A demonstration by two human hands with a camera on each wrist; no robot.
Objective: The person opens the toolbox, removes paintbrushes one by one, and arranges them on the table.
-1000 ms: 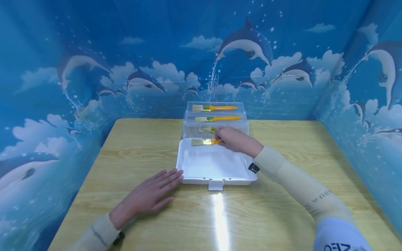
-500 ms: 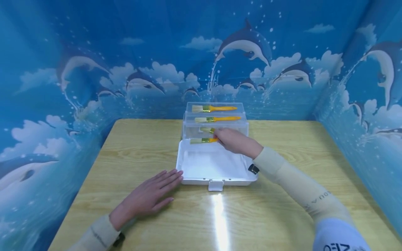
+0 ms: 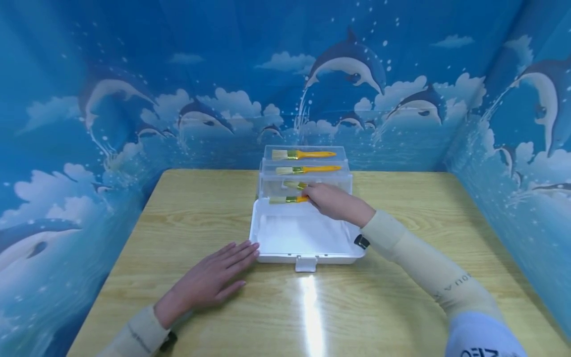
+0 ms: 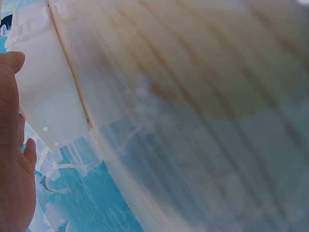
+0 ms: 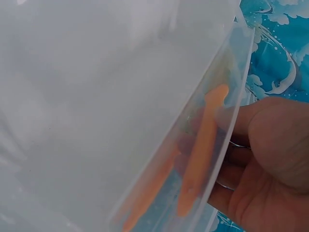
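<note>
A white box (image 3: 303,235) with translucent stepped trays (image 3: 273,186) at its back stands open on the table. My right hand (image 3: 332,201) reaches in at the lowest step and pinches the handle of a paintbrush (image 3: 291,200), whose pale bristles point left. Through the clear wall in the right wrist view, fingers of this hand (image 5: 270,150) surround an orange handle (image 5: 200,150); a second orange handle (image 5: 149,191) lies beside it. My left hand (image 3: 214,275) lies flat, fingers straight, fingertips against the box's front left corner. Part of it (image 4: 12,145) edges into the left wrist view.
Higher steps bear a top paintbrush (image 3: 303,154), one below it (image 3: 308,169), and a third (image 3: 294,185) partly covered by my right hand. A latch (image 3: 306,264) hangs at the box's front. The wooden table (image 3: 200,213) meets a dolphin-print backdrop (image 3: 232,84).
My right hand has lowered the paintbrush slightly into the lowest step, shifting it a little left and back; its metal band no longer glints. My left hand has stayed put.
</note>
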